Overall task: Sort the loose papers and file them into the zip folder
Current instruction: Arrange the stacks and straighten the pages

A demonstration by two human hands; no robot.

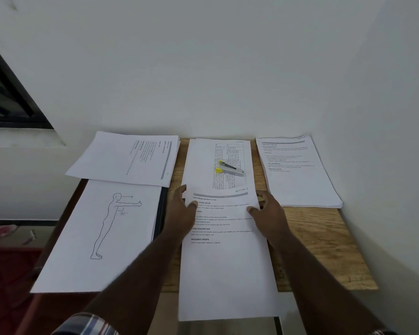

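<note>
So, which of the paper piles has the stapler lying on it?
The middle pile at the back, against the wall. The stapler lies on its printed table. The other piles carry nothing on top.

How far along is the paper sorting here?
Done: papers lie in separate stacks, such as the right stack and the figure-drawing sheet. In hand: left hand and right hand grip the centre sheet. Left: nothing looks filed yet; a stapler rests on the middle stack.

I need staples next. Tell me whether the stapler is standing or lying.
Lying: the stapler rests flat on the middle paper stack.
</note>
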